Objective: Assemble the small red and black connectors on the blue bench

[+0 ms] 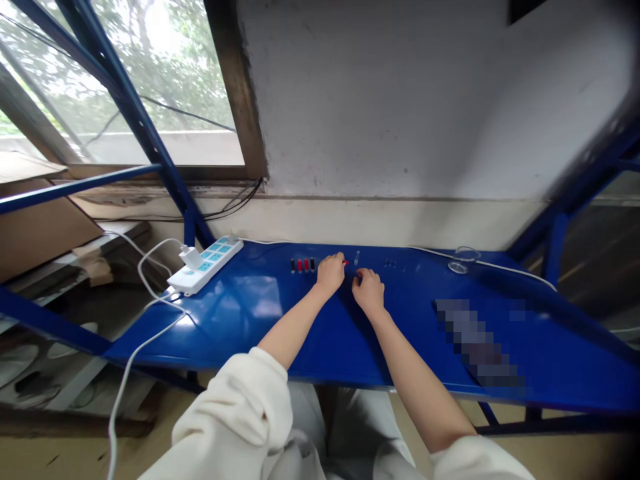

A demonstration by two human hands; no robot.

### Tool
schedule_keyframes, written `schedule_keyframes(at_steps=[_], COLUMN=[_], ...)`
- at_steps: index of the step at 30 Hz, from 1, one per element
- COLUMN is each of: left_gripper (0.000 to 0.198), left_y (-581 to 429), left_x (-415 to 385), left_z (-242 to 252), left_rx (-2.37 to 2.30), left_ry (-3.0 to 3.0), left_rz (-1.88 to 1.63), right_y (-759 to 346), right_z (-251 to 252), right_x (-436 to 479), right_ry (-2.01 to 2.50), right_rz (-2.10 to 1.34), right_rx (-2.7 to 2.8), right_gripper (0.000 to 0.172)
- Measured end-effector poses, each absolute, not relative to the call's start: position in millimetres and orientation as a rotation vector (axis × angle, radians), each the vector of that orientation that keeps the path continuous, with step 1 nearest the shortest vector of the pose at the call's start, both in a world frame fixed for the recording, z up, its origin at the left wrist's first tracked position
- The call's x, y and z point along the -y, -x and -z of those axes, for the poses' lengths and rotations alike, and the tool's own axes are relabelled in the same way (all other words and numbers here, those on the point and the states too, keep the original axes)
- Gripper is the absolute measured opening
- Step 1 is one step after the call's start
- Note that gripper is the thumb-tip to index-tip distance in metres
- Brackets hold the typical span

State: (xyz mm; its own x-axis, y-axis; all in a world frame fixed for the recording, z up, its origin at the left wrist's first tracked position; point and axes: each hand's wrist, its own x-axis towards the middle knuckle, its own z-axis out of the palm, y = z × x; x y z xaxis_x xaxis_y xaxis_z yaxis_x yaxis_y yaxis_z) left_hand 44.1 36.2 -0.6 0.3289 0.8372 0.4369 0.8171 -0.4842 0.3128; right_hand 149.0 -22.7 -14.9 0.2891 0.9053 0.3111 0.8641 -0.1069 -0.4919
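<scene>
My left hand [331, 273] is closed, with a small red piece [345, 263] showing at its fingertips; the rest of that piece is hidden. Just to the right, my right hand [369, 290] has its fingers curled together, and what they hold, if anything, is too small to name. Left of my left hand stands a short row of small tubes, black ones [293, 265] and red ones [300, 265], with clear lower ends. A clear small tube [357, 257] stands on the blue table [320, 333] beyond the gap between my hands.
Tiny clear parts [391, 263] lie right of the clear tube. Farther right is a round clear container [458, 267] by a white cable [515, 271]. A white power strip [207, 265] with a plug sits at the left. A blurred-out dark object [480, 347] lies at the right.
</scene>
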Motion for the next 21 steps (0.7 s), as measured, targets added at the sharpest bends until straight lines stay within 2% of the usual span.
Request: schedule_keyframes(at_steps=[12, 21], left_gripper=[0.008, 0.013], left_y=[-11.3, -9.5], left_x=[9.3, 9.6], left_z=[13.3, 18.5], left_rx=[-1.306, -1.205], left_ry=[-1.990, -1.673], left_rz=[-1.364, -1.474], right_y=[-144.7, -149.1], right_z=[31.1, 39.8], right_x=[5.1, -16.5], right_ry=[2.105, 2.080], right_rz=[-0.220, -0.219], right_rx=[1.647, 1.690], right_gripper=[0.049, 0.048])
